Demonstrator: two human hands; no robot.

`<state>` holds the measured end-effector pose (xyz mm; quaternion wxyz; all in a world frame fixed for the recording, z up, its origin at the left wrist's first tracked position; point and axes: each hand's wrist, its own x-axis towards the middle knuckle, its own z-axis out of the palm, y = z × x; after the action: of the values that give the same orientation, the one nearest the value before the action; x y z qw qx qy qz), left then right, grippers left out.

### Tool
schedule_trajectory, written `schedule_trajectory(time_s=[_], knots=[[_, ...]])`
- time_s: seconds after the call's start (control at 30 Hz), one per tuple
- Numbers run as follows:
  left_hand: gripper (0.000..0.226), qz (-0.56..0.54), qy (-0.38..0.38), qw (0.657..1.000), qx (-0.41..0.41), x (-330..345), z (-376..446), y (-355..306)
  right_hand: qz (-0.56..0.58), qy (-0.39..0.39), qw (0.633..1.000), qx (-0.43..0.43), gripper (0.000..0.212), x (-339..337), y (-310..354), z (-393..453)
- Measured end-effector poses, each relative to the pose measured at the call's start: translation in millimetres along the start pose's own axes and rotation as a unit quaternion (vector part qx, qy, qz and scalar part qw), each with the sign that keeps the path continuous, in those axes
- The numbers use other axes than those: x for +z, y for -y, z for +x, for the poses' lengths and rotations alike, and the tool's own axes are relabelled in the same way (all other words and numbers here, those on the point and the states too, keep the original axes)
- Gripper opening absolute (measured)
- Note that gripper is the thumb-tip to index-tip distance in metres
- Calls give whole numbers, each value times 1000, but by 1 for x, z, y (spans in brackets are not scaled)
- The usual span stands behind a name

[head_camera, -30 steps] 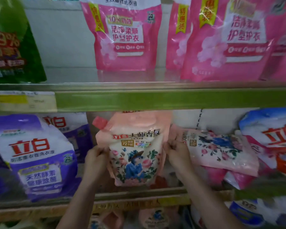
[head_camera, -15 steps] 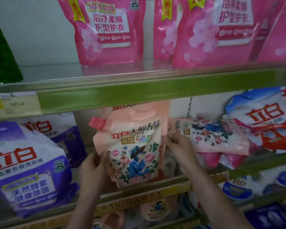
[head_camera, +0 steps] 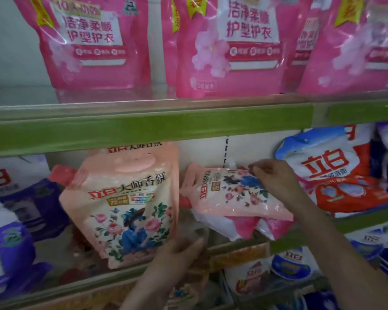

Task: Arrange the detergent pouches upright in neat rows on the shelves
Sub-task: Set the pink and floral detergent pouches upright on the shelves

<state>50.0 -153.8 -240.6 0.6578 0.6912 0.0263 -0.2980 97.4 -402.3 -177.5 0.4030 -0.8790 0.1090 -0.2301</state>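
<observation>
A peach floral detergent pouch (head_camera: 126, 211) stands upright on the middle shelf (head_camera: 143, 130), with another of the same kind behind it. My left hand (head_camera: 177, 256) rests against its lower right corner, fingers apart. To the right, a second peach floral pouch (head_camera: 229, 195) lies on its side on top of pink and white pouches. My right hand (head_camera: 276, 177) lies on that flat pouch, its fingertips pinching the pouch's upper edge.
Large pink pouches (head_camera: 229, 45) stand in a row on the upper shelf. Purple and white bags (head_camera: 11, 242) fill the left of the middle shelf, red, white and blue bags (head_camera: 336, 171) the right. More bags (head_camera: 289, 267) sit on the shelf below.
Both hands let go of the upright pouch's sides. My right hand moved right onto the flat pouch. My left hand shifted to the upright pouch's lower right corner. The camera moved closer.
</observation>
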Motion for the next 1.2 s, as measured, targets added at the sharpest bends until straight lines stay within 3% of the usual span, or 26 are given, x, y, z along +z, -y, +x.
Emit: schedule_trajectory(time_s=[0.17, 0.33, 0.47, 0.6, 0.67, 0.9, 1.03, 1.2], knots=[[25, -189, 16, 982, 8, 70, 18, -15, -78, 44, 996, -20, 21, -44, -43, 34], [33, -228, -22, 973, 18, 116, 36, -23, -127, 124, 984, -35, 29, -51, -71, 73], [40, -259, -61, 964, -4, 132, 44, -27, -216, 220, 948, -83, 41, -22, -69, 108], [35, -243, -99, 965, -2, 133, 49, -23, -234, 317, 916, -80, 29, 13, -63, 127], [29, -255, -116, 960, 6, 132, 52, -25, -240, 341, 906, -76, 37, 26, -64, 131], [28, -254, -171, 952, 4, 135, 65, -24, -209, 356, 911, -19, 46, 20, -67, 141], [20, -228, -227, 946, 19, 143, 65, -18, -178, 375, 910, 10, 33, -11, -57, 140], [24, -92, -304, 943, 102, 148, 65, -13, -123, 329, 936, 20, 38, -53, -78, 102]])
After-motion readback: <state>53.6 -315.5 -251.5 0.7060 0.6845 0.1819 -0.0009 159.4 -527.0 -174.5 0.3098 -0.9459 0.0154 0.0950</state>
